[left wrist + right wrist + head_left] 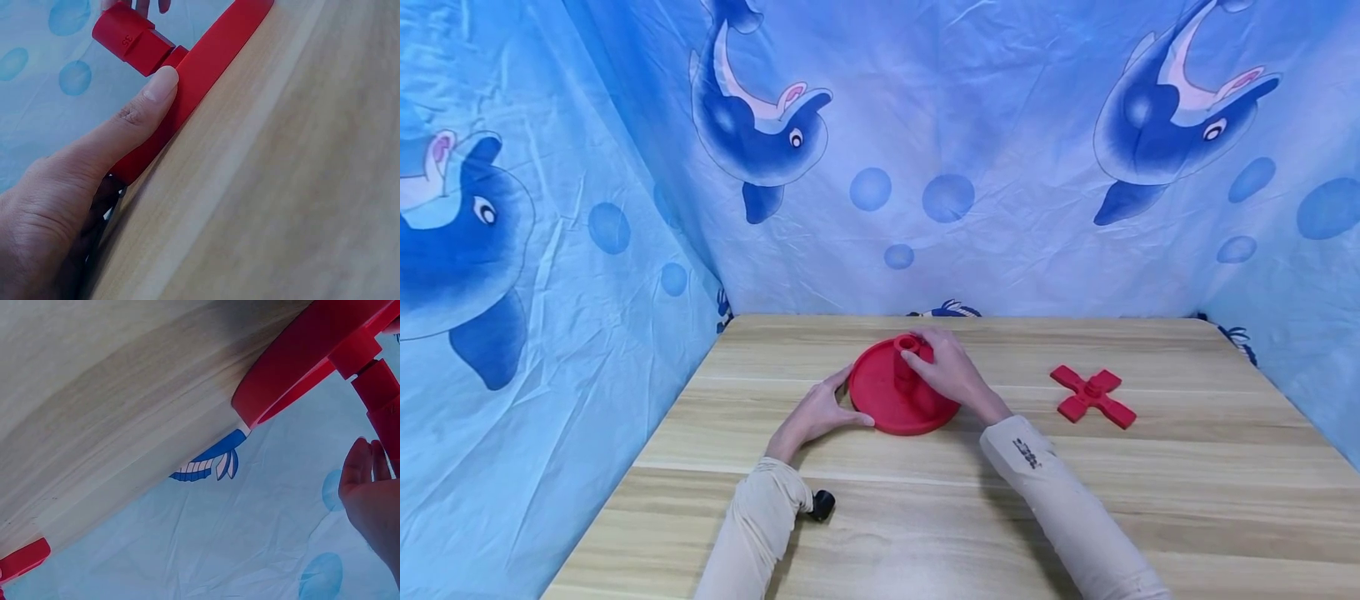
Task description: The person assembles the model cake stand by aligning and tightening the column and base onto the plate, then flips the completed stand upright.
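A shallow red round tray [880,408] with a raised rim lies flat on the table. My left hand [820,412] holds its left edge, thumb at the near side of the rim and fingers farther round. Above the tray's middle stands a red tube [904,367], hollow at the top and marked 35 in the left wrist view. My right hand [951,371] grips this tube near its upper end, from the right. In the right wrist view, the tube meets a short red stub [355,355] on the tray; whether they are fully joined I cannot tell.
To the right on the wooden table [925,517] lies a red cross-shaped piece [1093,395] with a small round boss at its centre. A black wrist device [823,505] sticks out by the left sleeve. Blue dolphin-print cloth [925,125] hangs behind and along the sides.
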`<state>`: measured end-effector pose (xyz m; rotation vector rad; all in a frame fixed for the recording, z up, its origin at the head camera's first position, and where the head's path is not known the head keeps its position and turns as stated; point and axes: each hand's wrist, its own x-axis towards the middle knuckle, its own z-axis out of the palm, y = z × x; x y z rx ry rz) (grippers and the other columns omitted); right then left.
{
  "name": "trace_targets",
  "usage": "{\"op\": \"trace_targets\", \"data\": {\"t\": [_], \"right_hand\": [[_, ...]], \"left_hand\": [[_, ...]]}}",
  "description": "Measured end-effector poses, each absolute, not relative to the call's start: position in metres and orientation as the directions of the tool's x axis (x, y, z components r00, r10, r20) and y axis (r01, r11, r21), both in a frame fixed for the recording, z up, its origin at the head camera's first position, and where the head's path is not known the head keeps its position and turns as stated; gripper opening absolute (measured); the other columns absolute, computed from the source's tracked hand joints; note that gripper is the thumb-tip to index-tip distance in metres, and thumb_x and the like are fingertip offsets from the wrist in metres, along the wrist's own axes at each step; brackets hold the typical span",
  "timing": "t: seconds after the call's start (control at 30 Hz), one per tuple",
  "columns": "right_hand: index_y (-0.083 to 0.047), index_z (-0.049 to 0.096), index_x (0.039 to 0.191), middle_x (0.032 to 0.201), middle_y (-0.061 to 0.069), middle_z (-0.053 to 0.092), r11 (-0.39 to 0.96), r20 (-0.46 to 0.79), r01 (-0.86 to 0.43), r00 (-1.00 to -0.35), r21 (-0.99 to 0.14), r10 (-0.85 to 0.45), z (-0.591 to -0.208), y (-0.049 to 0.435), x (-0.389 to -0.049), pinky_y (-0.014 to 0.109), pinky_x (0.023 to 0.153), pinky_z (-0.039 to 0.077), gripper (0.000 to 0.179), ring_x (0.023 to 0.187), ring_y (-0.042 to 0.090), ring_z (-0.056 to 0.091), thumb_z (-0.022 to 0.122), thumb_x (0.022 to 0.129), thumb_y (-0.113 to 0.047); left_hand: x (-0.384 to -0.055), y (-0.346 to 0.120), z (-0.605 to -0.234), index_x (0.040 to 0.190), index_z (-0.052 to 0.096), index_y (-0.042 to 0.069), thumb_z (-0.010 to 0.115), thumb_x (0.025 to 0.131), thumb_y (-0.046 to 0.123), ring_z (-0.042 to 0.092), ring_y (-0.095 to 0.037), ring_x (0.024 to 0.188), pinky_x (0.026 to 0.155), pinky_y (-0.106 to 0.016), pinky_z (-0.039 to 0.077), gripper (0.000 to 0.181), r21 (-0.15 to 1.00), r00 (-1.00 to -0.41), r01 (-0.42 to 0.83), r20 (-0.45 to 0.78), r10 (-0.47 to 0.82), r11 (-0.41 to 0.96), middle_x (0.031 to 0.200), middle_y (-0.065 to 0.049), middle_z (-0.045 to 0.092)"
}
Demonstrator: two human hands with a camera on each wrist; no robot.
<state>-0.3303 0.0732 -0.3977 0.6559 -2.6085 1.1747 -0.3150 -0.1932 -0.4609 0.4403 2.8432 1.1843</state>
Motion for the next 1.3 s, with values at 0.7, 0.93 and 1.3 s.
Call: {"op": "trace_targets", "data": {"t": [0.7,0.93,1.3], "right_hand": [[-0.005,0.06,0.144,0.136,0.015,0.059,0.597,0.371,-0.493,-0.87,-0.633,-0.325,-0.398,0.0702,-0.3318,0.052,0.1,0.054,0.049,0.13,0.034,0.051,0.072,0.1,-0.024],[-0.006,0.059,0.144,0.135,0.013,0.059,0.595,0.37,-0.491,-0.871,-0.637,-0.323,-0.3996,0.0707,-0.3317,0.051,0.099,0.054,0.05,0.128,0.032,0.052,0.072,0.099,-0.023],[-0.005,0.058,0.145,0.139,0.015,0.058,0.596,0.353,-0.462,-0.887,-0.657,-0.299,-0.3992,0.0704,-0.3329,0.053,0.099,0.054,0.053,0.132,0.034,0.049,0.073,0.099,-0.027]], "left_hand": [[-0.3159,-0.1944,-0.4611,0.161,0.038,0.013,0.093,0.072,0.054,0.04,-0.031,0.146,0.116,-0.052,0.038,0.113,0.692,-0.952,0.279,0.108,0.287,0.666,0.159,-0.011,0.045],[-0.3173,-0.1955,-0.4645,0.162,0.038,0.014,0.093,0.071,0.054,0.042,-0.03,0.144,0.116,-0.053,0.037,0.113,0.699,-0.948,0.288,0.114,0.296,0.655,0.158,-0.009,0.046],[-0.3157,-0.1957,-0.4608,0.161,0.039,0.014,0.093,0.071,0.054,0.041,-0.031,0.145,0.116,-0.054,0.037,0.113,0.707,-0.953,0.269,0.096,0.287,0.654,0.158,-0.01,0.046]]}}
